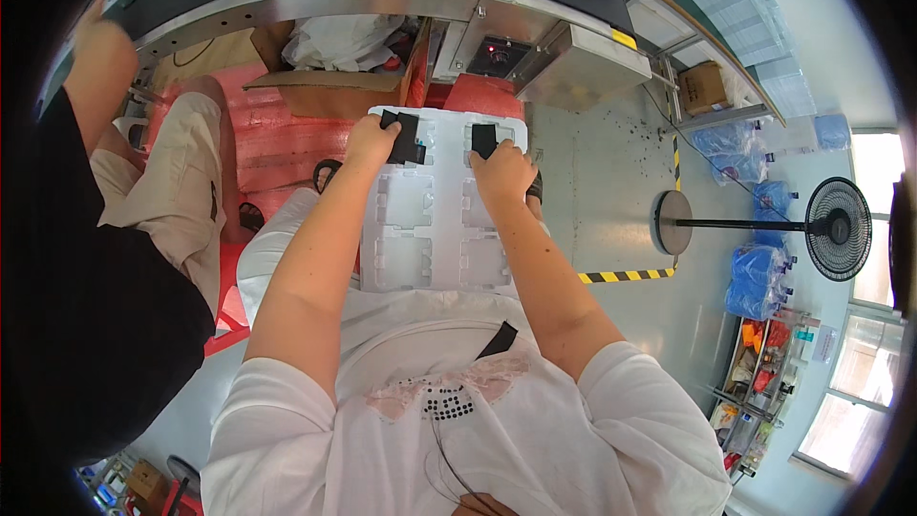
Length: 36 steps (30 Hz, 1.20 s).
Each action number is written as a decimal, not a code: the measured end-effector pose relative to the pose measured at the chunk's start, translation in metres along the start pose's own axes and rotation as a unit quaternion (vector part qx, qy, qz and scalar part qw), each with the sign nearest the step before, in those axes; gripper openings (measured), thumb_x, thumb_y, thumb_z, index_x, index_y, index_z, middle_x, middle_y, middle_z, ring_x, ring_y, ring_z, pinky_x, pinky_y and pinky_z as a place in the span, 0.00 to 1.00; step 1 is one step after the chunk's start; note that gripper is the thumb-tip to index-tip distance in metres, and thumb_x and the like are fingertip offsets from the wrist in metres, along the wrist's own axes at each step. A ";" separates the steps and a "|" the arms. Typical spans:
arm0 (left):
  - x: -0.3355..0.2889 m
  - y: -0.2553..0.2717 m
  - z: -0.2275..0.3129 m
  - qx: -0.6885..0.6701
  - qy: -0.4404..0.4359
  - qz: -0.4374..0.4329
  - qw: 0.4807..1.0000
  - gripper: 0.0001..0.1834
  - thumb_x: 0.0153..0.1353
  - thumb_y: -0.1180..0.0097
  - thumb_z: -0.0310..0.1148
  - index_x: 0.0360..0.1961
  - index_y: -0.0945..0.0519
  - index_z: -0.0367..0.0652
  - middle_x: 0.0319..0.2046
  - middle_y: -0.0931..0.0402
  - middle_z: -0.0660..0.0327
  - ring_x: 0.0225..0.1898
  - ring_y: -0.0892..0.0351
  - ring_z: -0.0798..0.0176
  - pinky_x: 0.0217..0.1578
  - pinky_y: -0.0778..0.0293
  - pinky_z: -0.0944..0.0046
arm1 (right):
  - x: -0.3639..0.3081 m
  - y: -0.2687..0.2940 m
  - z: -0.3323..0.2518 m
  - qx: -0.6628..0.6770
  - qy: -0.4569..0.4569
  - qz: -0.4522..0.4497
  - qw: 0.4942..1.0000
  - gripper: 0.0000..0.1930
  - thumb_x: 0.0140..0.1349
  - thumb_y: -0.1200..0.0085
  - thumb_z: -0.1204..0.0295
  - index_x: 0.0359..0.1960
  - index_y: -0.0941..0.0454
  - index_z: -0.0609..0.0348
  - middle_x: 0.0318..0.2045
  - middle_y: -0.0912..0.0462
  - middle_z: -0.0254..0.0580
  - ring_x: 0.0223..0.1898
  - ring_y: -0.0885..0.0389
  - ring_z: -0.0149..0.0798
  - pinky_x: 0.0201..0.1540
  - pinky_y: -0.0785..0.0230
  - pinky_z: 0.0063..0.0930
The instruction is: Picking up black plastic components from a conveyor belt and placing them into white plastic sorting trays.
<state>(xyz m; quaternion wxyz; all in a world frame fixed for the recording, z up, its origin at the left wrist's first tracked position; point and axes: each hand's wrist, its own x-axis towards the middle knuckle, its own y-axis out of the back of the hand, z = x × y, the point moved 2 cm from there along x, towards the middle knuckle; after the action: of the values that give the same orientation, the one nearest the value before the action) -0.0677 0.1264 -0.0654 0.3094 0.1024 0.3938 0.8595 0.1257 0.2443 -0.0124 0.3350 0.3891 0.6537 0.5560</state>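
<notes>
Both hands [504, 172] on black pieces [405, 139], white tray [446, 229] beneath

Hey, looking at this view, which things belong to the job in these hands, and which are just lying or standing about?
In the job:
- left black piece, held by the left hand
- right black piece, held by the right hand
- white compartment tray, beneath both hands

Apparently just about:
- standing fan
- blue water bottles
</notes>
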 end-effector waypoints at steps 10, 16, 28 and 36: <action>-0.075 0.029 -0.030 -0.171 0.086 0.000 0.982 0.17 0.58 0.50 0.40 0.32 0.23 0.32 0.27 0.25 0.43 0.28 0.23 0.42 0.30 0.27 0.52 | -0.079 0.021 0.041 0.139 0.047 0.068 0.987 0.30 0.46 0.38 0.56 0.44 0.32 0.67 0.36 0.24 0.54 0.37 0.23 0.54 0.37 0.31 0.44; -0.120 -0.001 0.011 -0.027 -0.036 0.027 0.999 0.20 0.51 0.41 0.34 0.43 0.26 0.32 0.36 0.24 0.46 0.38 0.25 0.45 0.42 0.29 0.54 | -0.096 0.006 0.049 0.152 0.086 0.080 0.981 0.24 0.51 0.41 0.62 0.45 0.32 0.65 0.43 0.27 0.53 0.38 0.25 0.51 0.35 0.31 0.42; -0.181 -0.013 0.005 0.245 -0.221 -0.076 0.941 0.41 0.61 0.57 0.52 0.63 0.49 0.30 0.67 0.58 0.47 0.69 0.61 0.50 0.65 0.64 0.44 | -0.138 -0.021 0.071 -0.027 0.315 0.044 0.948 0.24 0.57 0.50 0.67 0.56 0.34 0.60 0.56 0.34 0.48 0.60 0.39 0.48 0.58 0.46 0.45; -0.163 -0.002 0.042 0.288 -0.221 0.006 0.932 0.27 0.58 0.51 0.45 0.54 0.32 0.39 0.60 0.40 0.53 0.62 0.44 0.53 0.57 0.48 0.40 | -0.120 -0.017 0.075 0.083 0.280 -0.014 0.956 0.23 0.55 0.49 0.68 0.53 0.34 0.61 0.52 0.33 0.47 0.54 0.36 0.48 0.58 0.48 0.44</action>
<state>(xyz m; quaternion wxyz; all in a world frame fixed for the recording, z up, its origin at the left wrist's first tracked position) 0.0787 0.0532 -0.0276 0.3405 0.3772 0.5456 0.6664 0.2453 0.1720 -0.0402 0.1129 0.2355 0.7706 0.5813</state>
